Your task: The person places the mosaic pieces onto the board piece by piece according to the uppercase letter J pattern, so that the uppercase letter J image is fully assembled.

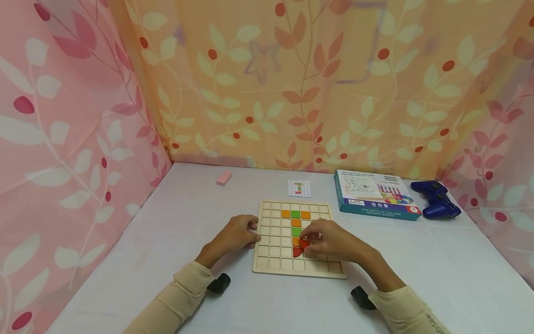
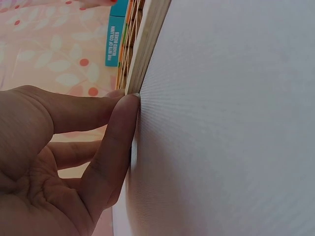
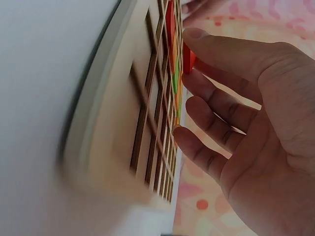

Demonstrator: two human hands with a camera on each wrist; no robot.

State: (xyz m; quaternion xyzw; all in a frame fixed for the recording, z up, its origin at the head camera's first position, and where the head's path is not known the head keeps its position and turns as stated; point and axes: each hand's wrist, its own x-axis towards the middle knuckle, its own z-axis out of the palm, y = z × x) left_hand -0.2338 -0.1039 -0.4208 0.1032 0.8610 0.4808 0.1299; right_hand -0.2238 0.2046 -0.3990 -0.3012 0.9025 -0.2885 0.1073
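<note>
A wooden grid board (image 1: pixel 267 264) lies flat on the table. Orange and green square tiles (image 1: pixel 295 214) form a short row across its upper part, with more in a column below. At the column's foot sits a red piece with a rounded edge (image 1: pixel 297 252). My right hand (image 1: pixel 331 239) pinches another red piece (image 3: pixel 188 58) between thumb and fingers, just over the board beside that column. At the board's left edge, my left hand (image 1: pixel 233 234) grips the rim between thumb and finger, seen closely in the left wrist view.
Behind the board lies a small card (image 1: pixel 299 188) printed with a coloured J-like figure on a grid. A pink block (image 1: pixel 224 178) is at the back left. At the back right are a flat teal box (image 1: pixel 377 192) and a blue game controller (image 1: pixel 435 199). Patterned cloth surrounds the table.
</note>
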